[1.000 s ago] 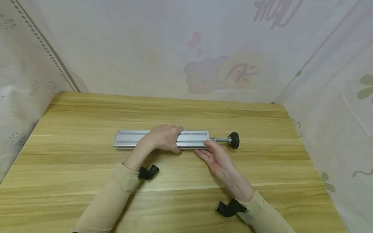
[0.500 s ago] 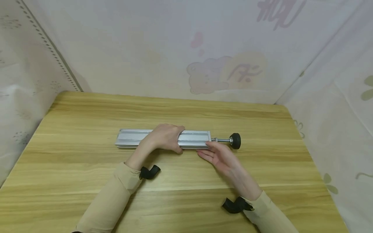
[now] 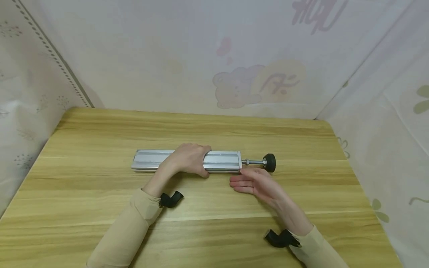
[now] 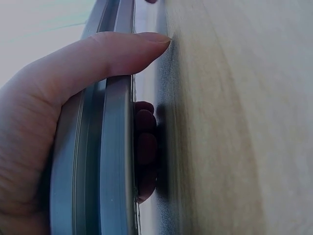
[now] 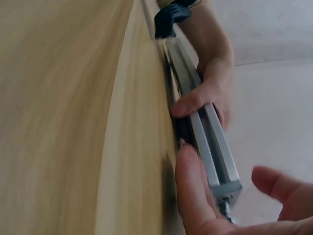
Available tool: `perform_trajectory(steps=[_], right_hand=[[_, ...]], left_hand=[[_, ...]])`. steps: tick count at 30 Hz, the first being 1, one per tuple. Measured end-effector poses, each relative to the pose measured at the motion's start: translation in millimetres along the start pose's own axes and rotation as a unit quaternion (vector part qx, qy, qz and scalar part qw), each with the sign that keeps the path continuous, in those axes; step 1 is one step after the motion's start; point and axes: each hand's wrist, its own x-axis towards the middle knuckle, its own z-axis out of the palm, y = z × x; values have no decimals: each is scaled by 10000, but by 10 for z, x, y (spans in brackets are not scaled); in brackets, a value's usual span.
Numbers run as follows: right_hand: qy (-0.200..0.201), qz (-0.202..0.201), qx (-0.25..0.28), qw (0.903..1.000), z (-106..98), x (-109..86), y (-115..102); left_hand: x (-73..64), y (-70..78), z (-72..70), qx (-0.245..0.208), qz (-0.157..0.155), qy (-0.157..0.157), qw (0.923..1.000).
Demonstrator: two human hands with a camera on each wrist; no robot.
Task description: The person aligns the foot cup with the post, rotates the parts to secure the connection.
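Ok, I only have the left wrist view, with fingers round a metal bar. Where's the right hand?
Observer: The right hand is at the near corner of the metal bar's right end.
Operator: Does anything stick out there?
Observer: Yes, a thin metal rod with a black round foot at its tip.
Operator: Is the right hand gripping the metal bar?
Observer: No, the right wrist view shows its fingers parted, none curled round it; whether one touches, I can't tell.

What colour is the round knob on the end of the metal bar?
The round knob is black; it shows best in the head view.
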Motion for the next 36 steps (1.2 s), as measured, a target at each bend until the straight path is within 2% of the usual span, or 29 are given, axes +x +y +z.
perform_trajectory(steps=[3, 5, 7, 10, 11, 14, 17, 18, 20, 21, 23, 25, 27, 32, 34, 36], right_hand=[[-49, -132, -775, 9969, -42, -83, -30], [36, -342, -1454, 9888, -71, -141, -79], [298, -629, -2190, 9732, -104, -204, -153], [847, -1019, -3050, 9431, -172, -317, -288], [1051, -1158, -3286, 9314, -194, -354, -334], [1649, -1704, -3973, 8865, -271, -446, -439], [2169, -2492, -4582, 8252, -360, -476, -496], [2299, -2740, -4681, 8080, -397, -478, -506], [2426, -3131, -4774, 7843, -478, -473, -520], [2429, -3239, -4797, 7785, -521, -472, -526], [2329, -3279, -4864, 7756, -602, -473, -532], [2062, -3200, -4968, 7799, -682, -463, -536], [1724, -3020, -5048, 7901, -763, -441, -531], [958, -2575, -4836, 8311, -938, -330, -497], [785, -2499, -4761, 8394, -988, -285, -476], [687, -2459, -4763, 8414, -1031, -245, -447]], left_hand=[[4, 2, -5, 5, -14, -25, 10000], [6, 1, -9, -4, -24, -20, 10000], [7, -2, -9, -6, -29, -8, 10000], [8, -7, -9, -6, -21, -3, 10000], [8, -8, -11, -3, -14, -9, 10000], [9, -9, -14, -17, -5, -35, 10000], [8, -5, -19, -30, -18, -55, 10000], [9, -3, -20, -26, -21, -59, 10000], [9, 2, -22, -25, -25, -68, 10000], [10, 3, -22, -26, -24, -69, 10000], [8, 3, -20, -28, -26, -73, 10000], [7, 2, -18, -42, -38, -76, 10000], [5, 1, -18, -46, -51, -73, 10000], [5, 2, -23, -40, -74, -58, 9999], [8, 1, -18, -29, -72, -53, 10000], [12, 3, -12, -22, -65, -53, 10000]])
